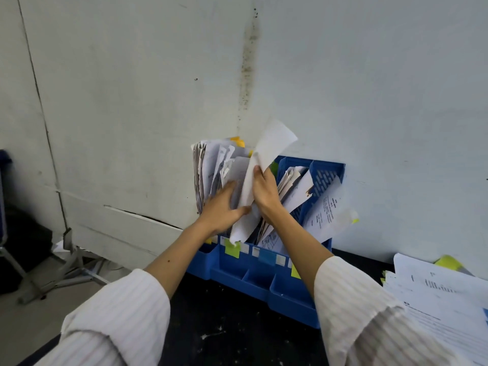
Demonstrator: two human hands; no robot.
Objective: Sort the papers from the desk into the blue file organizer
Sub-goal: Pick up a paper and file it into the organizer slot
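The blue file organizer (285, 291) stands on a dark desk against the white wall, its slots stuffed with upright papers (211, 165). My right hand (264, 191) grips a curled white sheet (272, 143) that sticks up above a middle slot and runs down to its lower end. My left hand (221, 210) presses flat against the papers in the slot to the left, thumb touching the same sheet. More sheets (327, 207) lean out of the right-hand slots.
A loose pile of printed papers (443, 302) with yellow sticky notes lies on the desk at the right. Coloured labels mark the organizer's front. Left of the desk, metal chair legs (66, 270) stand on the floor.
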